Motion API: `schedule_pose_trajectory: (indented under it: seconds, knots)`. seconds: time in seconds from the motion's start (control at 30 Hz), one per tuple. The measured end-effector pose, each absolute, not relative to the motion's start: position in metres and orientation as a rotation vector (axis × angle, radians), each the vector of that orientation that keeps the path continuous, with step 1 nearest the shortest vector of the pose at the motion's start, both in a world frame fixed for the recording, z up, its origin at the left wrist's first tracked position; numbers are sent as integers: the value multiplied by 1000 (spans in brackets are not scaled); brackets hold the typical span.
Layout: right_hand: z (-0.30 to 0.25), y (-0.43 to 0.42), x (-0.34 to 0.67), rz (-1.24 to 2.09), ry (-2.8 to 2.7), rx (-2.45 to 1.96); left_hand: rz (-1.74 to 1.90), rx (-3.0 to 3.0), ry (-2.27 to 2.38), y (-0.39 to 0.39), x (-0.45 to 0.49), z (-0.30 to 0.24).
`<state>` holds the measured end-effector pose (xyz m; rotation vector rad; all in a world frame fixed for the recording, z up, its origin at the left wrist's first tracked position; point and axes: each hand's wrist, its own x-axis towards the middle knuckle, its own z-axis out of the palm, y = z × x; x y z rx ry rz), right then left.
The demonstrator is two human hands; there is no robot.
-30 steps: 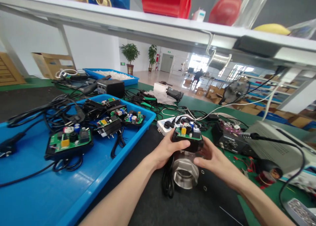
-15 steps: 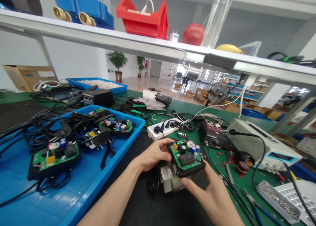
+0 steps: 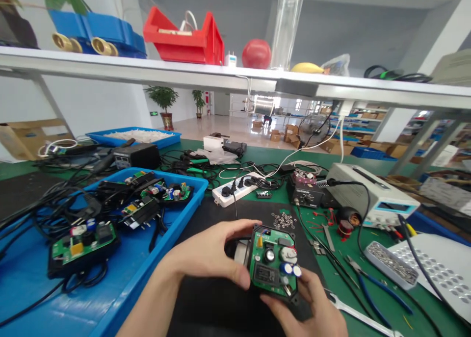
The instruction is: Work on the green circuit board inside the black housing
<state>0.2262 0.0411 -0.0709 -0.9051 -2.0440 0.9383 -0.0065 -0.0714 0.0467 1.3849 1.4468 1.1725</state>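
Observation:
Both my hands hold one assembly in front of me: a green circuit board in a black housing, mounted on a silver metal valve body that is mostly hidden behind it. The board face is tilted up toward the camera and shows round capacitors and a black block. My left hand grips the assembly's left side, fingers curled over the top edge. My right hand supports it from underneath at the lower right, thumb at the housing's bottom edge.
A blue tray on the left holds several similar boards with black cables. Ahead lie a white power strip, loose screws, a soldering station, a grey power supply, a wrench and cutters. A shelf runs overhead.
I have lifted the assembly toward me and tipped its board face up to the camera. My view has risen, showing more of the shelf.

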Motion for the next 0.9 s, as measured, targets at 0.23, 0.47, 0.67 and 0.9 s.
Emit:
schedule_pose_trajectory:
  seconds: [0.23,0.47,0.67,0.9]
  knots:
    - [-87,62,251,902,-2273,-703,1380,1136,1905,-90,71,-9]
    - [-62,93,302,578,-2292,-592,1569,1032,2067,-82,96,-37]
    - [-59,147,321,232,-2494,-655,1676,1011,2103,-74,101,-50]
    - [-26,149,283,-14,-3073,-660,1729,1145,2118,-75,100,-61]
